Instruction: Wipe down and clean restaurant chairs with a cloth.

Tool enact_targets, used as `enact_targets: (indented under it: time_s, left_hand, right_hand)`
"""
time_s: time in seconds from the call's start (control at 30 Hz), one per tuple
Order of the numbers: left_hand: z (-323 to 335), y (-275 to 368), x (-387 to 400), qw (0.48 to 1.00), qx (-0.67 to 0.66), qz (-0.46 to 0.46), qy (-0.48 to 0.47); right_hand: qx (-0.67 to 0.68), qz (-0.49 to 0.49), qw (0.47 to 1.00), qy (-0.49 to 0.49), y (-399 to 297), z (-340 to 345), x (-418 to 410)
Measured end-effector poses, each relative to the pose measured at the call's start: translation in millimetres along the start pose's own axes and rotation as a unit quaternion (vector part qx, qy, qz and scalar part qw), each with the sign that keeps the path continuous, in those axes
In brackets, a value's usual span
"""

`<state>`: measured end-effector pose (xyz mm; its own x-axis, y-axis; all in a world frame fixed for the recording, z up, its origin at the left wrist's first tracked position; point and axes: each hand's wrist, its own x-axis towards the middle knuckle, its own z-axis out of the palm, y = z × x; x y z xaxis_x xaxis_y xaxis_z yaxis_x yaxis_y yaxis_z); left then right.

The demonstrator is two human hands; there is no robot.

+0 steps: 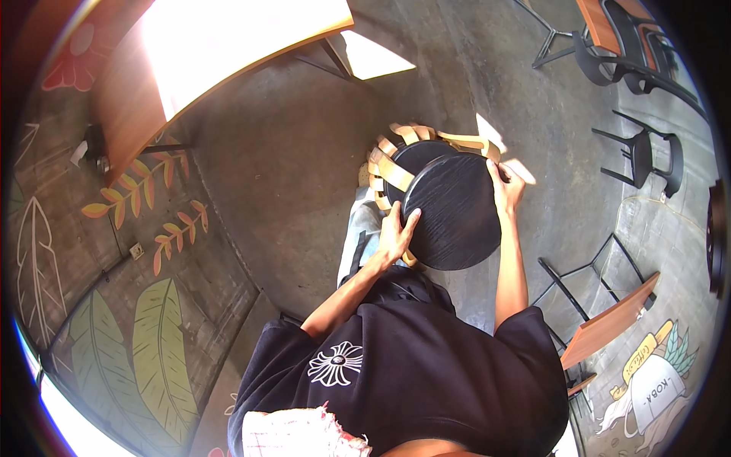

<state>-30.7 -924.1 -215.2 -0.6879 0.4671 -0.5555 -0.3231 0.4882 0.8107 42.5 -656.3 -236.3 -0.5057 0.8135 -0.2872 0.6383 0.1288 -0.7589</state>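
A round stool (454, 211) with a black wood-grained seat and pale bent-wood legs is between my two hands, in front of my waist. My left hand (397, 234) grips the seat's near left rim, thumb on top. At the far right rim, my right hand (507, 185) holds the edge, its fingers partly hidden underneath. Under and beyond it stands a stack of similar stools (408, 154), whose curved legs fan out at the left and back. The held seat overlaps the stack and covers much of it; whether the two touch I cannot tell.
A long wooden table (128, 108), partly in bright sunlight, stands at upper left. On the right are a black chair (637, 154), a small wooden table (608, 323) with metal legs, and more chairs at another table (597, 25). Painted walls flank the concrete floor (285, 165).
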Motion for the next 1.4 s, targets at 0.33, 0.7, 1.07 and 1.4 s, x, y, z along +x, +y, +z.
enact_targets:
  time_s: [0.33,0.7,1.07,1.4]
  left_hand:
    - [7.9,11.1,-36.2,0.984,-0.089,-0.025,0.152]
    - [23.6,47.1,-37.6,0.999,0.016,-0.033,0.04]
    - [20.1,80.3,-55.7,0.998,0.051,0.035,-0.006]
    - [13.2,90.9,-13.2,0.985,0.148,0.066,-0.053]
  right_hand:
    - [0.088,0.003,0.996,-0.008,-52.4,-17.7,-42.2]
    - [0.111,0.007,0.993,0.048,-18.4,-57.7,-31.4]
    - [0.121,0.089,0.984,0.096,-15.5,-102.0,-64.3]
    - [0.127,0.151,0.972,0.129,-11.4,-88.9,-70.7]
